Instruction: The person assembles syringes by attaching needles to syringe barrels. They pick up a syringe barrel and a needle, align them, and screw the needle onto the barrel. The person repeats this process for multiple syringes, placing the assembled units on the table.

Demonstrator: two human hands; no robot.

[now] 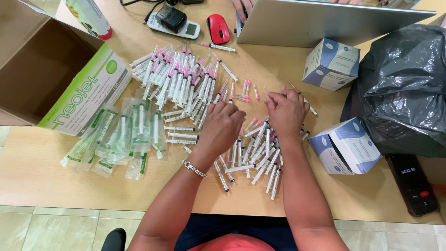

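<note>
On desk centre, left hand (222, 126) curled over uncapped syringes (253, 158); right hand (285, 110) pinches something small, cannot tell what; best keep pink-capped syringes (179, 81) apart.

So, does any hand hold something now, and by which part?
The right hand pinches something small at its fingertips, too small to identify. The left hand rests curled on the loose syringes; any grip is hidden.

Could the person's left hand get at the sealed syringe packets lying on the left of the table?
Probably yes: the left hand rests on loose syringes, and the sealed packets lie uncovered beside them, with nothing upright between.
</note>
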